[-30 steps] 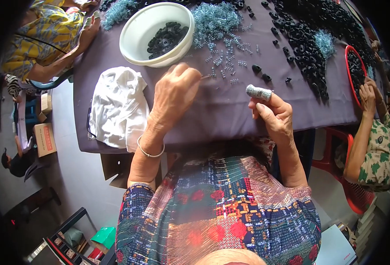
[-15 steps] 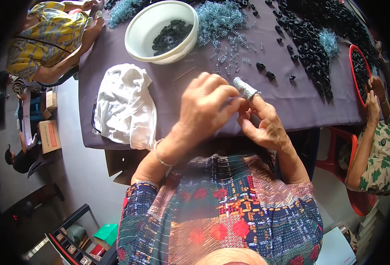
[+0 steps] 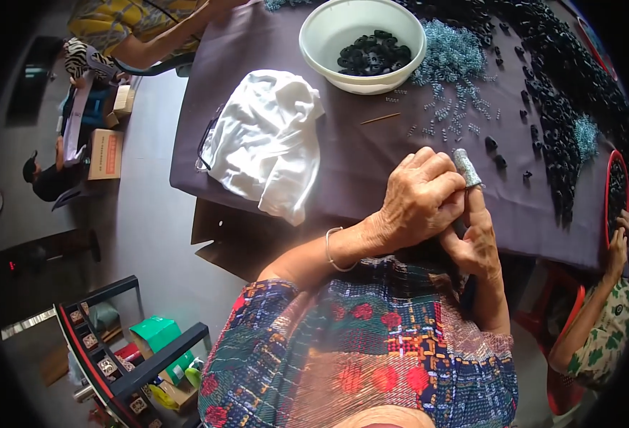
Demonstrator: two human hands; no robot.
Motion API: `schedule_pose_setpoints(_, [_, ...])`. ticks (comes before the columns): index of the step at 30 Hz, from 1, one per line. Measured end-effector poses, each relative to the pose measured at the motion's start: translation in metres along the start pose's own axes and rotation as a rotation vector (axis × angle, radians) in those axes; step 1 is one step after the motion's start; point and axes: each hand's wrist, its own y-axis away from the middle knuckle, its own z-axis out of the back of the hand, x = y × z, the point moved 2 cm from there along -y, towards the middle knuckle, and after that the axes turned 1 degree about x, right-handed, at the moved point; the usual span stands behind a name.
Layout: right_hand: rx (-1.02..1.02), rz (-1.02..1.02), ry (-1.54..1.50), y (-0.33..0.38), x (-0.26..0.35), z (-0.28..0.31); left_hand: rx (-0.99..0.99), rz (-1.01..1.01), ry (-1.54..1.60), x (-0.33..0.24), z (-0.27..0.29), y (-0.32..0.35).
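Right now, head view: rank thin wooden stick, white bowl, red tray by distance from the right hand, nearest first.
From the right hand:
1. Thin wooden stick, up and left on the purple cloth.
2. Red tray, far right table edge.
3. White bowl, top centre, holding black pieces.
The last two are fairly close.

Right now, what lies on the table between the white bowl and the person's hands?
In the head view, between the white bowl and the hands, the purple tablecloth holds a thin brown stick and scattered pale blue beads.
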Motion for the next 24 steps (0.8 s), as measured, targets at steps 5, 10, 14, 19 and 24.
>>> schedule_pose_setpoints(5, [0.041,0.185,0.131,-0.006,-0.005,0.004,-0.012,-0.027,0.197,0.000,0.006,0.000])
schedule_pose_setpoints(10, [-0.045,0.311,0.454,-0.020,-0.003,0.003,-0.033,0.089,0.117,0.008,0.018,0.002])
schedule_pose_setpoints(14, [-0.110,0.347,0.902,-0.017,0.001,0.000,-0.044,-0.058,-0.023,0.004,0.020,-0.007])
schedule_pose_setpoints(19, [-0.119,0.374,1.049,-0.011,-0.007,0.005,0.084,-0.061,-0.165,0.000,0.012,-0.002])
schedule_pose_setpoints(24, [-0.129,0.425,1.116,-0.017,-0.008,-0.001,0.074,-0.004,-0.266,0.002,0.009,0.002])
